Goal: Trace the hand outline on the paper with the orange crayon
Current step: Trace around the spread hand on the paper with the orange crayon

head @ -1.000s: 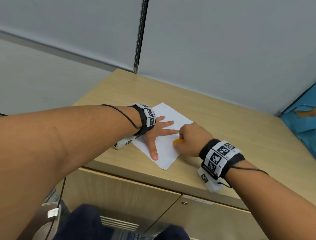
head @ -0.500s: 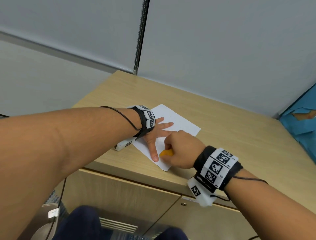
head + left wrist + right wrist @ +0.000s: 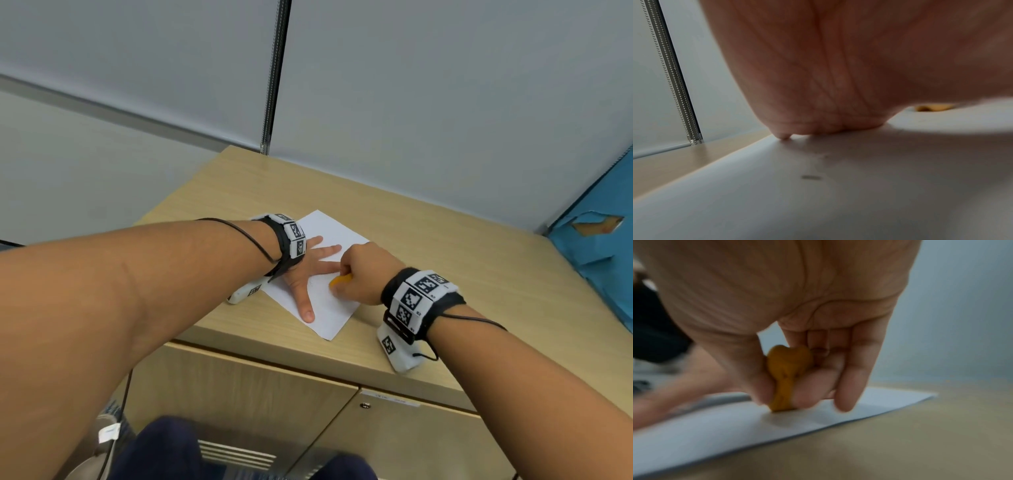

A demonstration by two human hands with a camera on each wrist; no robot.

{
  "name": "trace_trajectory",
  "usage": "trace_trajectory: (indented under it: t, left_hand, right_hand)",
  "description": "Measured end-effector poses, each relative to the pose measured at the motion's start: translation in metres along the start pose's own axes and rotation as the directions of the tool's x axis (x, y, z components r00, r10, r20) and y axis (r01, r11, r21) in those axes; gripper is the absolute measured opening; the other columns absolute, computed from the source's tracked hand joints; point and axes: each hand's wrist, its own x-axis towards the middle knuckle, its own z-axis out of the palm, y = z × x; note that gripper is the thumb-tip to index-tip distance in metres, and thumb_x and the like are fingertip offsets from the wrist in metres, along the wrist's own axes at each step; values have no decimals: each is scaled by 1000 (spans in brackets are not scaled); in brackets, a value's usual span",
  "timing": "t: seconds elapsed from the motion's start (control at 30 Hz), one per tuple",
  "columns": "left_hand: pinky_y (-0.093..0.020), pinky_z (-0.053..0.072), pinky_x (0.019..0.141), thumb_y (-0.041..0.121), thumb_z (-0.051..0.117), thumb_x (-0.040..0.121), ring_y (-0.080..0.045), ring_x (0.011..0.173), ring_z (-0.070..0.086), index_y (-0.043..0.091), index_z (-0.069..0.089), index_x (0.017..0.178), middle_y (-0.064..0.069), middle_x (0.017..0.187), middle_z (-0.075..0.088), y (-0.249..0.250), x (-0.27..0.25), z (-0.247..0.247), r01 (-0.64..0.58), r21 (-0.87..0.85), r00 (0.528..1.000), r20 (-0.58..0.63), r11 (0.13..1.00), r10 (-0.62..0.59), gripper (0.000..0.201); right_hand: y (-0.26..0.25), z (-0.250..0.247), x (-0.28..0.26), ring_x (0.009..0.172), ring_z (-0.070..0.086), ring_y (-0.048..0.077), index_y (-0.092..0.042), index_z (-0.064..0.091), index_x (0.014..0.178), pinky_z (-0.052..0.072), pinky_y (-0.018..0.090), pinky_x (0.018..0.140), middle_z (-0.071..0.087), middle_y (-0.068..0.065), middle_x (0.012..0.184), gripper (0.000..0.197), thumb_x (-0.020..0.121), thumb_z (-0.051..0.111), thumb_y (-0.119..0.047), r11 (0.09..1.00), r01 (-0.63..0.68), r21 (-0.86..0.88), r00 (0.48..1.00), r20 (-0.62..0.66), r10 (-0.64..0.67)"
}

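A white sheet of paper (image 3: pixel 329 308) lies on the wooden cabinet top (image 3: pixel 445 260). My left hand (image 3: pixel 308 270) is spread flat on the paper, fingers straight and apart, thumb pointing toward me. My right hand (image 3: pixel 359 274) pinches a stubby orange crayon (image 3: pixel 339 280) between thumb and fingers, beside the left index finger. In the right wrist view the orange crayon (image 3: pixel 786 379) stands upright with its tip on the paper (image 3: pixel 818 420). The left wrist view shows the palm (image 3: pixel 828 73) pressed on the paper (image 3: pixel 838 186), with a bit of the crayon (image 3: pixel 933 108) beyond it.
The cabinet top ends at a front edge (image 3: pixel 308 363) close to the paper's near corner, with doors (image 3: pixel 239 404) below. A grey wall (image 3: pixel 411 102) rises behind. Something blue (image 3: pixel 603 246) sits at the right edge. My knees (image 3: pixel 164 452) show at the bottom.
My right hand with the crayon went from near the left index finger down to the thumb tip, then back up between thumb and index finger. The left hand stayed flat.
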Motion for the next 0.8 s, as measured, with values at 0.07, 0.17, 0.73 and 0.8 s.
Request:
trace_trajectory:
  t: [0.07,0.17,0.73,0.8]
  left_hand:
    - [-73,-3,111,100,55,24,-33,146,-28,59,-24,141,12,156,-38,0,1,0,8,-4,1000,7,1000,-7,147]
    - [-70,-5,113,100,55,27,-32,145,-31,56,-14,147,12,154,-40,0,-1,-2,-2,-8,1000,30,1000,2,145]
    - [-69,1,114,102,48,37,-36,148,-21,52,-26,145,9,159,-32,26,-19,6,131,-84,991,4,988,-131,139]
    - [-61,1,118,100,43,54,-33,151,-12,46,-22,150,8,162,-26,30,-30,2,122,-115,992,-2,986,-123,128]
  right_hand:
    - [-2,1,2,72,63,19,-17,65,80,48,28,57,64,-1,76,19,83,66,-35,1000,-7,-17,1000,-15,7]
    - [-10,6,-5,74,62,12,-20,71,92,50,26,64,67,-6,82,21,83,75,-39,991,117,61,990,69,-121]
    - [56,0,-1,84,58,15,-18,72,101,43,24,68,65,-4,95,27,91,71,-44,980,-62,189,997,-23,67]
    - [57,3,-6,86,58,16,-20,72,104,43,26,71,65,-4,98,27,91,70,-44,985,-53,161,998,-13,56]
